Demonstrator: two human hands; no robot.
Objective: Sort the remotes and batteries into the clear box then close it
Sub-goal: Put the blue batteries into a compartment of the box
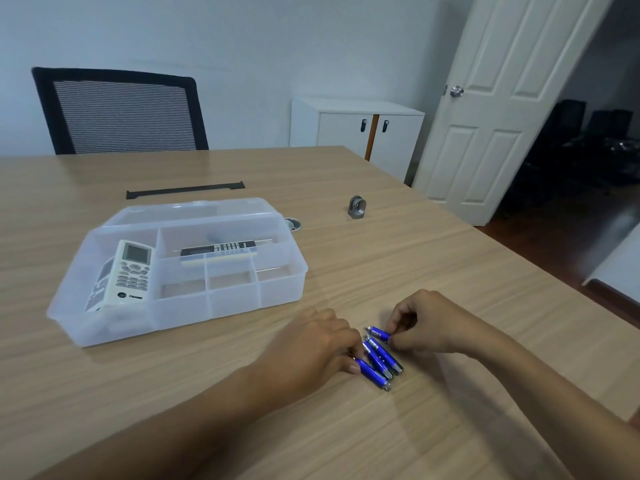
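Observation:
The clear box (277,289) stands open on the table, lid tipped back. A white remote (131,271) lies in its left compartment. A black remote (216,250) rests on its side in the long rear compartment. Several blue batteries (379,360) lie bunched on the table in front of me, right of the box. My left hand (315,344) rests on the table with its fingertips touching the left side of the bunch. My right hand (422,327) pinches one blue battery (379,333) at the top of the bunch.
A small grey metal stand (356,206) sits beyond the batteries. A black strip (185,190) lies behind the box, and a round grommet (293,224) is beside the lid. A mesh chair (117,112) stands at the far edge. The table's right edge runs near my right arm.

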